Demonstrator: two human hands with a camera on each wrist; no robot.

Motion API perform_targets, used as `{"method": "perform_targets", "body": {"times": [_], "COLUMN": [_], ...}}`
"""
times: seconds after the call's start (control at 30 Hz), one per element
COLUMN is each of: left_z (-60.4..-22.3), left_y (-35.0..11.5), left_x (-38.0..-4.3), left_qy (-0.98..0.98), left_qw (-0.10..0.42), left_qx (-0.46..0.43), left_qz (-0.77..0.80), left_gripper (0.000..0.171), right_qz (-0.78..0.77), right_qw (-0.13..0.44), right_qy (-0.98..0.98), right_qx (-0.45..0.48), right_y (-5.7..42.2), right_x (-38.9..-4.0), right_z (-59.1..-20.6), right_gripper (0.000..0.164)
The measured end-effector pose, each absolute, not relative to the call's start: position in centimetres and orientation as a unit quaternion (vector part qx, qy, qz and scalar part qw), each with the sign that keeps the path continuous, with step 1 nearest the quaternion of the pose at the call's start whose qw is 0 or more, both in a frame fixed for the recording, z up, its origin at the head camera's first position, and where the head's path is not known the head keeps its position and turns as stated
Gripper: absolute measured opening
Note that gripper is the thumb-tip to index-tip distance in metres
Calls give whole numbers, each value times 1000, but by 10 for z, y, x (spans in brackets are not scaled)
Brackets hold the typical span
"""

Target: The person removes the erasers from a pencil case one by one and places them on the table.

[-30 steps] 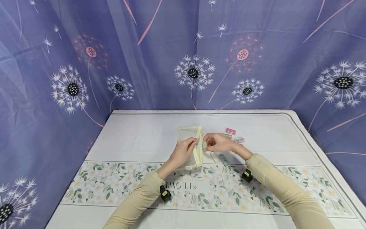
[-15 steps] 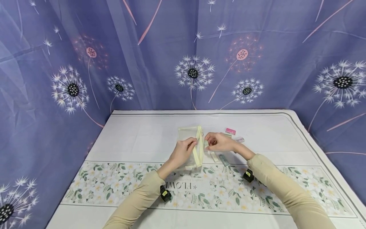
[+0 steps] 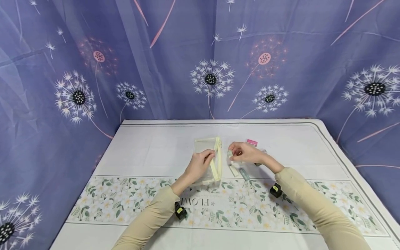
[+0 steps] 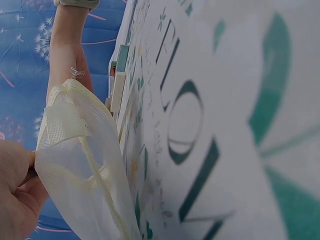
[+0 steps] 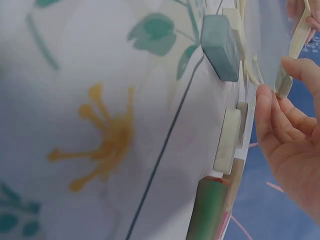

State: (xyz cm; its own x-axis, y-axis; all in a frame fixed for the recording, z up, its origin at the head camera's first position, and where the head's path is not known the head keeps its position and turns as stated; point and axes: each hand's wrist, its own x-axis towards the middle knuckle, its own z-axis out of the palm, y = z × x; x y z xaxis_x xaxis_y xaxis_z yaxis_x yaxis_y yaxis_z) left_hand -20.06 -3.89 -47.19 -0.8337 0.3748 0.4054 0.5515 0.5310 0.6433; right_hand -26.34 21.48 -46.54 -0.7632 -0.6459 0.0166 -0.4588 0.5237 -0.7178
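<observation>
My left hand (image 3: 197,165) pinches the opening edge of a see-through mesh zip pouch (image 3: 204,146) with pale yellow trim. In the left wrist view the mesh pouch (image 4: 85,150) bulges out, its mouth parted. Just right of it, my right hand (image 3: 245,152) pinches a small pale green block (image 3: 230,153) between thumb and fingers, apart from the pouch. The right wrist view shows that pale green block (image 5: 283,86) at the fingertips. Below this hand lie a cream block (image 3: 233,170) and a grey-blue block (image 3: 244,174) on the table.
A pink block (image 3: 251,142) lies behind my right hand. Other small blocks, one of them a green block (image 5: 207,206), are partly hidden by that hand in the head view. The white cloth (image 3: 150,146) has a floral band. A purple curtain (image 3: 168,86) hangs around the table.
My right hand has drawn away from the pouch, rightward and slightly toward the back, with the pale green block still pinched. My left hand and the pouch have hardly moved.
</observation>
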Motion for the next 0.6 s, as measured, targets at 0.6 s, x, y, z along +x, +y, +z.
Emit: {"method": "perform_targets", "body": {"times": [0.6], "left_z": [-473], "left_y": [-37], "left_x": [-201], "left_qy": [-868], "left_qw": [117], "left_qx": [-269], "left_qz": [-401], "left_gripper": [23], "right_qz": [-384], "right_qw": [128], "right_qy": [853], "right_qx": [-329], "right_y": [223], "right_x": [-263], "right_z": [-470], "right_gripper": [30]}}
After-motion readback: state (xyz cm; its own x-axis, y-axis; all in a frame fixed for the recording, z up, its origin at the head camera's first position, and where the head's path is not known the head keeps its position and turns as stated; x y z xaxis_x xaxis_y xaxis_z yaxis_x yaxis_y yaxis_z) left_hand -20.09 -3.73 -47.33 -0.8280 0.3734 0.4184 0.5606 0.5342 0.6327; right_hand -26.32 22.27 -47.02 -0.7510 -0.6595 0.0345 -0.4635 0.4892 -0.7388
